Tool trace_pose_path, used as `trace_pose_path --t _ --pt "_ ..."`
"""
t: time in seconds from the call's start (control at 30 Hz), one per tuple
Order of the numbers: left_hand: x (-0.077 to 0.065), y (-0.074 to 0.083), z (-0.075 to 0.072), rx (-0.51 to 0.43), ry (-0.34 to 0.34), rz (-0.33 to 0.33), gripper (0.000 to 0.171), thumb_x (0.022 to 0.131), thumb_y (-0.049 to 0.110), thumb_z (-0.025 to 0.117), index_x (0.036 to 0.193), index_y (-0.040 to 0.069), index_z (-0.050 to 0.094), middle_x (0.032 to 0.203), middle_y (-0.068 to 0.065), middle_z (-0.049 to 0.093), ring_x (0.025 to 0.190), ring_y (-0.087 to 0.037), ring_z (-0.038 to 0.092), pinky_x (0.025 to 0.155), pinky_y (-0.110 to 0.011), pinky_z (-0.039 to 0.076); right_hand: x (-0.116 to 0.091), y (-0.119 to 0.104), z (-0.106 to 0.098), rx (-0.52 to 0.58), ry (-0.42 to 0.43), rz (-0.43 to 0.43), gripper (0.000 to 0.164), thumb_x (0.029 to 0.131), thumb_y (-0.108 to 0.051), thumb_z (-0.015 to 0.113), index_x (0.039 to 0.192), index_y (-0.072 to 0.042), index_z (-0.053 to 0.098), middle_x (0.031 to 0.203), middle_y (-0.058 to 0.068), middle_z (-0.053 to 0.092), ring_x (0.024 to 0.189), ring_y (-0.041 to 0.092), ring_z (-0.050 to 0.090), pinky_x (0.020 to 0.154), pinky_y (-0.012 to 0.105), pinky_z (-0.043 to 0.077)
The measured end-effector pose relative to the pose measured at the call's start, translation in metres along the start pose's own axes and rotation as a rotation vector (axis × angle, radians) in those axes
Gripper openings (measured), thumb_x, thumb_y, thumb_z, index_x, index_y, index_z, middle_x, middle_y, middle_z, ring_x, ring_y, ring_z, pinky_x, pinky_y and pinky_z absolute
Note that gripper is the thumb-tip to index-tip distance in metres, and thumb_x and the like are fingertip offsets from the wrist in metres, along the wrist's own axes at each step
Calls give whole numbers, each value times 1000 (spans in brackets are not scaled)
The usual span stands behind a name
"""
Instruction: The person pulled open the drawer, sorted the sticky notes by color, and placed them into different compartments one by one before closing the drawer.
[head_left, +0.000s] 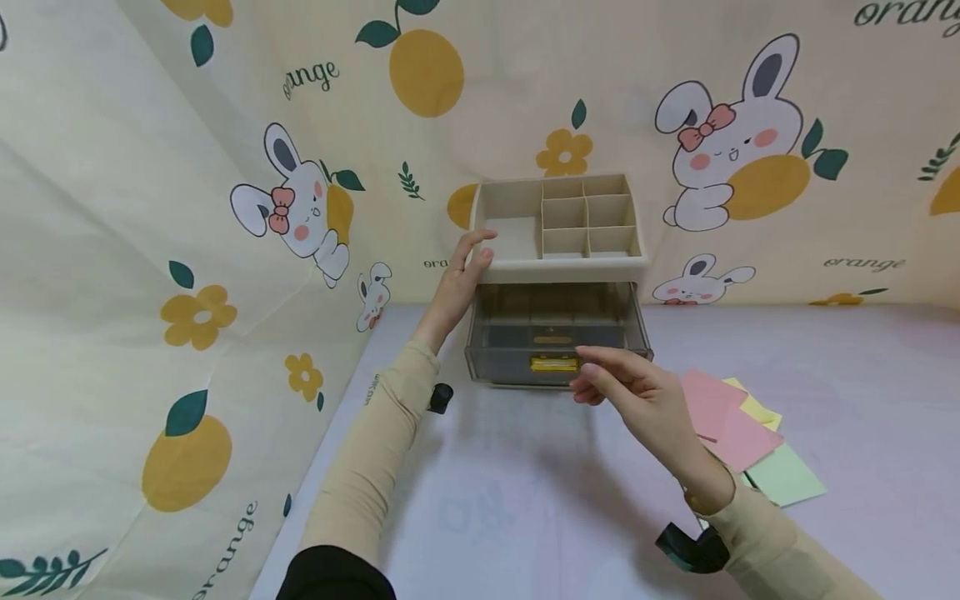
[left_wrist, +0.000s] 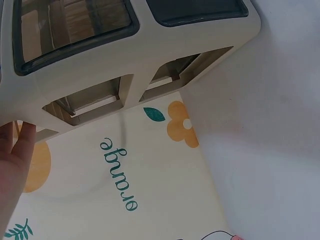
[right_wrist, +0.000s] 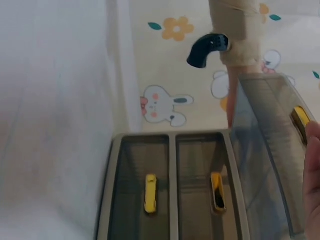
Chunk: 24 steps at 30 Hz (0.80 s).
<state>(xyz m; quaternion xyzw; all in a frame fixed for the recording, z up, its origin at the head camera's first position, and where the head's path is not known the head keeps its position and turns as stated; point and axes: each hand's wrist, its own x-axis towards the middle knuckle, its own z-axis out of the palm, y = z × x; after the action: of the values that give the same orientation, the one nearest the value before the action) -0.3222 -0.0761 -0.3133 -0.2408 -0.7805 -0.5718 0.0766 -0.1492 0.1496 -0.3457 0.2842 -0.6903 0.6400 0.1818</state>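
Note:
A cream desk organizer (head_left: 558, 269) has open compartments on top and smoky see-through drawers below. Its clear grey drawer (head_left: 502, 367) with a yellow handle (head_left: 553, 364) juts out at the front, and the right wrist view shows it standing out past two lower drawers. My left hand (head_left: 463, 275) holds the organizer's left side, a finger over the upper rim. In the left wrist view, its fingers (left_wrist: 24, 142) touch the edge beside the side openings. My right hand (head_left: 637, 392) has loosely bent fingers right at the handle's right end, with no grip round it visible.
Pink, yellow and green paper sheets (head_left: 787, 475) lie on the pale table (head_left: 525, 500) to the right, partly behind the right wrist. A patterned cloth with rabbits and oranges hangs behind and to the left. Black camera mounts (head_left: 692, 550) stick out from both wrists.

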Motion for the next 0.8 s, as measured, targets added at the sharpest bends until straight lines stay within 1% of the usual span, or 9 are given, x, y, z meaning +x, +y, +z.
trace_pose_path --t 0.1,0.23,0.33,0.4,0.47,0.57,0.67,0.7,0.8 --pt "0 -1 0 2 5 6 36 97 32 40 132 22 43 146 2 36 140 -15 25 114 -46 20 -3 -4 -9 -11 6 21 28 86 9 54 113 11 58 82 -6 72 68 10 69 62 22 54" --pt "0 -1 0 5 7 9 36 97 31 40 132 22 43 146 2 36 140 -14 25 114 -45 20 -8 -9 -24 -26 25 78 29 87 7 53 115 12 56 81 -8 72 65 10 68 60 22 53" --pt "0 -1 0 4 6 8 36 97 29 40 132 21 43 146 1 36 140 -15 25 115 -44 19 -11 -8 -37 -6 71 93 30 87 8 53 117 12 56 78 -6 71 62 10 67 58 21 53" --pt "0 0 0 2 4 6 36 98 27 40 133 19 43 147 0 35 141 -16 25 115 -44 19 -12 -5 -47 30 104 85 31 87 9 52 118 10 56 75 -4 70 60 10 66 57 19 52" --pt "-1 3 -1 -5 -3 1 37 98 25 40 133 17 42 147 -2 34 141 -18 24 115 -45 19 -13 -2 -57 62 141 73 33 87 10 52 120 8 56 72 -2 69 59 10 65 56 18 52" --pt "-7 16 -1 -2 -9 -3 37 98 22 39 134 13 41 147 -6 34 141 -21 24 115 -45 19 -17 5 -74 89 186 68 35 87 11 51 121 5 57 70 0 69 58 10 65 56 17 51" --pt "-13 28 -1 6 -10 -6 38 97 21 38 133 10 40 147 -9 33 141 -24 25 114 -46 20 -21 14 -90 34 223 102 35 87 9 52 121 4 57 70 -2 69 61 8 64 56 16 50" --pt "-15 32 0 10 -9 -6 38 96 21 38 133 10 40 146 -10 33 141 -25 25 114 -45 21 -22 17 -96 -2 233 123 35 87 8 53 121 3 57 71 -3 69 62 7 64 57 15 50" --pt "-16 34 0 15 -4 -13 40 96 22 38 133 10 40 146 -10 33 141 -25 26 114 -46 21 -28 28 -112 -123 251 198 37 87 5 55 124 -1 57 76 -8 69 64 4 64 60 13 49"
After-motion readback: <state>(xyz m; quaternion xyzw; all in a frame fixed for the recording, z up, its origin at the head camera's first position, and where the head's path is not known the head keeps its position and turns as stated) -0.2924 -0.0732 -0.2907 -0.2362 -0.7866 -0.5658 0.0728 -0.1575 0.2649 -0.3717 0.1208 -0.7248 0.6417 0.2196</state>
